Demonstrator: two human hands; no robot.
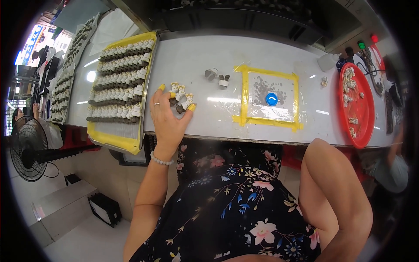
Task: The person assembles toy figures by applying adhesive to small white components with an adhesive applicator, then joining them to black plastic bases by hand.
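Note:
At the front left of the table my left hand, with yellow covers on its fingertips, curls around a small cluster of white figurines. They have yellowish tops and dark grey bases; the thumb touches the nearest one and the fingers lie along the other side. Further right, two separate small pieces stand on the table: a grey-and-white one and a white one with dark prongs on top. My right hand is out of sight; only a bare bent limb shows at the lower right.
Left of my hand lies a yellow-edged tray with rows of similar figurines. A yellow-taped square holds grey dots and a blue round cap. A red oval tray with white pieces stands right. A fan stands far left.

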